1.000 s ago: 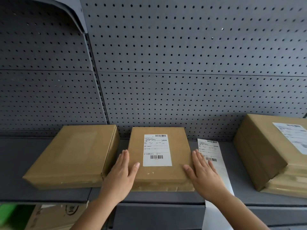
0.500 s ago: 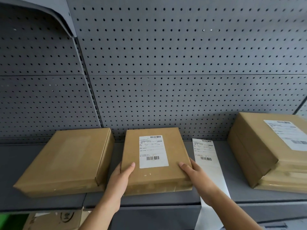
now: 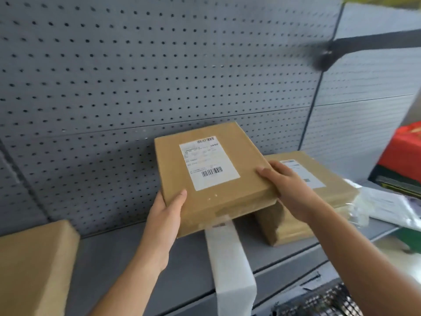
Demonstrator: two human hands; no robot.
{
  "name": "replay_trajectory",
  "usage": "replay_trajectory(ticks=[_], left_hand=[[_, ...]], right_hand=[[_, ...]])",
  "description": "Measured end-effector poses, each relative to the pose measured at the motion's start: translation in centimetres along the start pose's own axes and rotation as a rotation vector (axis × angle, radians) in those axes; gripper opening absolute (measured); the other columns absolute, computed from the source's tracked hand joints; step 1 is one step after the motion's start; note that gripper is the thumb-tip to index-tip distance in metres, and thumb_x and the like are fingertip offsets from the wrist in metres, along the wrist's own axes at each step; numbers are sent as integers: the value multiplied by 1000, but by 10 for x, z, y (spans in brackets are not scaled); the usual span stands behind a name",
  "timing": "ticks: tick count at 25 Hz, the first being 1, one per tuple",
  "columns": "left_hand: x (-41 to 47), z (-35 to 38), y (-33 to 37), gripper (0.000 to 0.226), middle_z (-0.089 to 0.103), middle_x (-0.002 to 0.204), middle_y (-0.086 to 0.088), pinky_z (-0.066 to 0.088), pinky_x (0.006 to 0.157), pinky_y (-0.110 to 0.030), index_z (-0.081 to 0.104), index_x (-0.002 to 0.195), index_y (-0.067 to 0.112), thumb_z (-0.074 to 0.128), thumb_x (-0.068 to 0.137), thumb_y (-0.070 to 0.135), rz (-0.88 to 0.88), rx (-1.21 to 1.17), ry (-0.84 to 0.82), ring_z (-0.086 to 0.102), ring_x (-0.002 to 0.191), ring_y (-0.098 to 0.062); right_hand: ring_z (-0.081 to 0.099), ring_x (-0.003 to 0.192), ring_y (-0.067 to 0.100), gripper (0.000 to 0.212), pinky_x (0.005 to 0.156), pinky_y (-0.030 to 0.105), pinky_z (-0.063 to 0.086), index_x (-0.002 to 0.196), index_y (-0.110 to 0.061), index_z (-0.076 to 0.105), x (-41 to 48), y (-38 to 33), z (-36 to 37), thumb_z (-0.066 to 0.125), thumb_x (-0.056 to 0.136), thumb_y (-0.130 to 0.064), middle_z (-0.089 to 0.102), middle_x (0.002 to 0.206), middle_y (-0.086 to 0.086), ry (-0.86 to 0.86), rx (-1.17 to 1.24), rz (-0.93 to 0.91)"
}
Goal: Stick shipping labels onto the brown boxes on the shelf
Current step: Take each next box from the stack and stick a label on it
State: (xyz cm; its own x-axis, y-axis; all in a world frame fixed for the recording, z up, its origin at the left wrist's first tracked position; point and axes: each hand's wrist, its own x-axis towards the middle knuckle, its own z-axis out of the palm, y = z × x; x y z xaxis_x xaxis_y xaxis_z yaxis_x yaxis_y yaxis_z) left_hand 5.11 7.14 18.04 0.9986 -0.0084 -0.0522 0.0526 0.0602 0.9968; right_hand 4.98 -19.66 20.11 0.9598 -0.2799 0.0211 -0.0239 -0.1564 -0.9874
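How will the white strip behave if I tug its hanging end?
Probably floppy: the strip bends limply over the shelf edge. Likely very light, so it should slide easily on the smooth shelf. The box is held above it, so nothing seems to pin it down.

Plain box (image 3: 32, 267) (half off-frame, left)

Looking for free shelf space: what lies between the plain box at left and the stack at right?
Head view: a white label strip lies there, hanging over the shelf edge, under the held box.
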Motion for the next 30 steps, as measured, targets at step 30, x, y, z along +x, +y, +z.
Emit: replay_trajectory(ticks=[30], left_hand=[[55,239,-21,64,57,143,4,39,103,-31,42,152,24,41,99,60,91,293,-259,54,127,-17]], right_hand=[[69,98,23,31,99,42,53,94,-23,75,87,37,-228,61,93,-50,75,103,6,262,-143,130]])
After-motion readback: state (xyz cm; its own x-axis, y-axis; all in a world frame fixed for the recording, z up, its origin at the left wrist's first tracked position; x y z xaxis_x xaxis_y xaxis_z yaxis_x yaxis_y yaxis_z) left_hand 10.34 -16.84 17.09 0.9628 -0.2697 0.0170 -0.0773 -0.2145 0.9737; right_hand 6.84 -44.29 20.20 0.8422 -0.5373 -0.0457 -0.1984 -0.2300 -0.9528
